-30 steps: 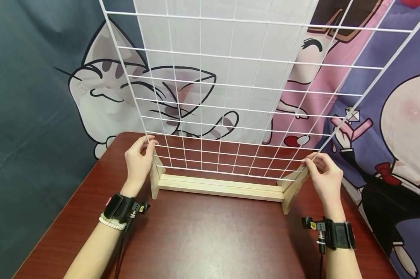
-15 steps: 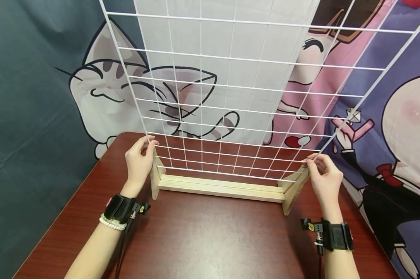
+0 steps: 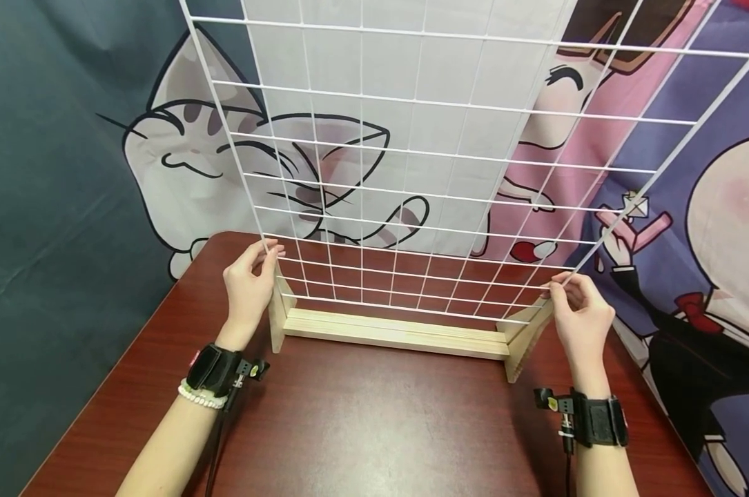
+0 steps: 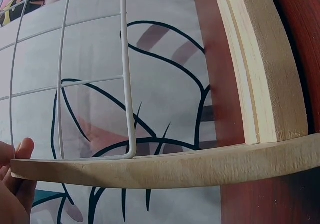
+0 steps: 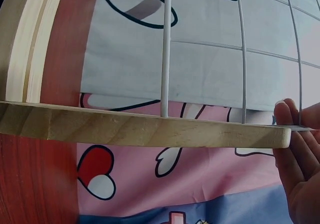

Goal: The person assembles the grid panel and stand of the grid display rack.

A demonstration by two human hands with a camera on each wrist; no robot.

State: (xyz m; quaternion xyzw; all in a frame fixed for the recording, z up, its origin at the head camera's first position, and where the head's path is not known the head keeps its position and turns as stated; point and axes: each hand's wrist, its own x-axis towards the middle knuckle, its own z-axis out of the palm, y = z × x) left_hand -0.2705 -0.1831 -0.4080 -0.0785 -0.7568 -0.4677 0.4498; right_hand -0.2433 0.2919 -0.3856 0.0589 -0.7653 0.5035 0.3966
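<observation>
A white wire grid panel (image 3: 411,150) stands upright between the two side pieces of a pale wooden stand. My left hand (image 3: 250,288) pinches the panel's left edge wire at the top of the left wooden side piece (image 4: 165,171). At the other end my right hand (image 3: 580,312) pinches the right edge wire, right at the tip of the right wooden side piece (image 5: 165,130). The grooved wooden crossbar (image 3: 393,333) joins the side pieces low down. In the head view the panel's bottom wire runs above this bar, with a gap between. The panel's top lies beyond the head view.
The stand rests on a dark red-brown table (image 3: 374,414). Behind it hangs a cloth backdrop (image 3: 181,179) printed with cartoon figures, seen through the grid. Each wrist wears a black strap with a small camera, and cables trail from them.
The head view has shifted very slightly. Both hands keep their pinch on the panel's edges, and the panel and stand stay in place.
</observation>
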